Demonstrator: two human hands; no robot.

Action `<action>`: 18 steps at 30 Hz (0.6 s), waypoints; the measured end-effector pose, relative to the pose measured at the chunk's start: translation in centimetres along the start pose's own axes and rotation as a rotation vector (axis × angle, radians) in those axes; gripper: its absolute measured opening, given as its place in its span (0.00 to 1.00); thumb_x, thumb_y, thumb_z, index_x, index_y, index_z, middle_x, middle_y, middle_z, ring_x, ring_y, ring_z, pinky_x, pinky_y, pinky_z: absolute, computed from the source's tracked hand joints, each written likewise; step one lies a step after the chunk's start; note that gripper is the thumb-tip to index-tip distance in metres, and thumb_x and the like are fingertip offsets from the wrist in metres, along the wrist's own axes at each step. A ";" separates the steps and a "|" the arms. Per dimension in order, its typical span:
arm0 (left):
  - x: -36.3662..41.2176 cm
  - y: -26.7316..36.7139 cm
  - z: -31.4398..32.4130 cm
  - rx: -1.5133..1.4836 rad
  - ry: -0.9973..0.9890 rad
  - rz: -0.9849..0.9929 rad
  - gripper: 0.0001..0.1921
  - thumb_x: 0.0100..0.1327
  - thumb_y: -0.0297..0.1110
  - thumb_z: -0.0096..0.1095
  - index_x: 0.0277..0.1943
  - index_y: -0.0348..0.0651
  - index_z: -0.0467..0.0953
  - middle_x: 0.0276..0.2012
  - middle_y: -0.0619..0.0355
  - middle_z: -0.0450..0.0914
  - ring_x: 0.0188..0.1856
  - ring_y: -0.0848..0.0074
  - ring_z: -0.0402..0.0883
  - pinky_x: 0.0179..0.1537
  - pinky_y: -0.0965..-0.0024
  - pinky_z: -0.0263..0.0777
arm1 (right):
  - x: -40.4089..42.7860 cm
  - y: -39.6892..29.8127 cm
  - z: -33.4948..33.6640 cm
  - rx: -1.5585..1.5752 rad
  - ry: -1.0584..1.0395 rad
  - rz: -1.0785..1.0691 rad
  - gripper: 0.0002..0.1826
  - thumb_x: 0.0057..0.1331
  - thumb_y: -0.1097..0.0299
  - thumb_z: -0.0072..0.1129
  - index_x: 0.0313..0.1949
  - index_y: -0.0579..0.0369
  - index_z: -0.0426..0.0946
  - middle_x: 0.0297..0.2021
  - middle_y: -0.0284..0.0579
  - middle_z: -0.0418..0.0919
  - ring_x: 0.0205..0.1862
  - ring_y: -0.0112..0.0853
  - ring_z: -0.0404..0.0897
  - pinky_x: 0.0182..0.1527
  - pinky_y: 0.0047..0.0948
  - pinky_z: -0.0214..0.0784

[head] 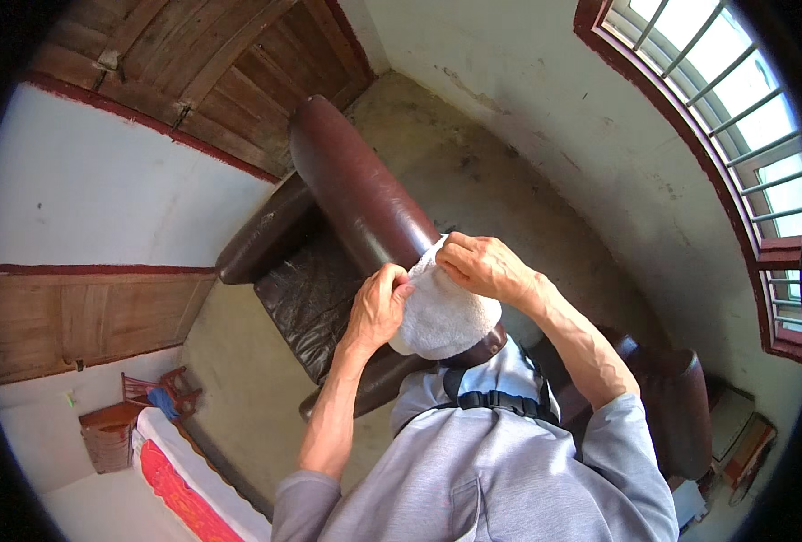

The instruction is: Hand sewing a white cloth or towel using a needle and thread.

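A white terry cloth (445,318) hangs between my two hands, over the near end of a sofa's brown leather backrest (367,183). My left hand (378,305) pinches the cloth's left edge between thumb and fingers. At the upper right edge, my right hand (486,264) grips the cloth with curled fingers. Part of the backrest's near end (490,344) shows below the cloth; the stretch behind the cloth is hidden. Left of the backrest lies the dark, creased leather seat (306,284), with an armrest (265,227) at its far end.
A second brown leather seat (682,406) stands at right, near stacked boxes (740,447). A barred window (733,115) is set in the right wall. Wooden doors (218,61) are beyond the sofa. At lower left are a bed with a red cover (184,491) and a wooden chair (187,393).
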State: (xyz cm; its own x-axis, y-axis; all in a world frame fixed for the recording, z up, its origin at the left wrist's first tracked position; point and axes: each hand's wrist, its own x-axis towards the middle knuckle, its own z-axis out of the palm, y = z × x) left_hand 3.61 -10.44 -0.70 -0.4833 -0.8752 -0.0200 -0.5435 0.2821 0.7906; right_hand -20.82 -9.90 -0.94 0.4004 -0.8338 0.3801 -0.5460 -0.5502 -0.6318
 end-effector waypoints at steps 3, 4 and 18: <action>-0.1 0.0 0.2 -0.014 0.001 -0.015 0.11 0.72 0.35 0.62 0.44 0.36 0.71 0.33 0.47 0.78 0.35 0.59 0.80 0.40 0.61 0.74 | 0.8 0.4 -0.1 -0.007 -0.011 -0.013 0.04 0.65 0.73 0.63 0.36 0.56 0.76 0.31 0.44 0.76 0.32 0.43 0.81 0.36 0.41 0.76; -0.1 -0.2 0.2 -0.015 0.012 0.002 0.11 0.72 0.34 0.62 0.44 0.36 0.71 0.33 0.47 0.77 0.35 0.59 0.80 0.40 0.61 0.74 | 1.1 0.5 0.0 -0.010 -0.018 -0.026 0.05 0.65 0.72 0.63 0.37 0.56 0.76 0.31 0.44 0.76 0.32 0.43 0.81 0.36 0.41 0.76; -0.3 1.6 -1.4 -0.111 0.013 0.054 0.10 0.68 0.31 0.67 0.43 0.36 0.73 0.34 0.51 0.77 0.33 0.64 0.78 0.39 0.64 0.73 | 1.5 0.8 1.3 0.103 -0.021 0.023 0.05 0.66 0.70 0.60 0.40 0.56 0.80 0.33 0.46 0.80 0.37 0.45 0.83 0.39 0.43 0.77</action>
State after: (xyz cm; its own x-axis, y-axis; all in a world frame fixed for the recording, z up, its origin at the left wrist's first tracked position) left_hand 3.88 -10.24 1.49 -0.5004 -0.8652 0.0320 -0.4374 0.2846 0.8530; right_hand -19.72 -11.51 -1.74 0.4045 -0.8443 0.3516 -0.4768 -0.5227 -0.7067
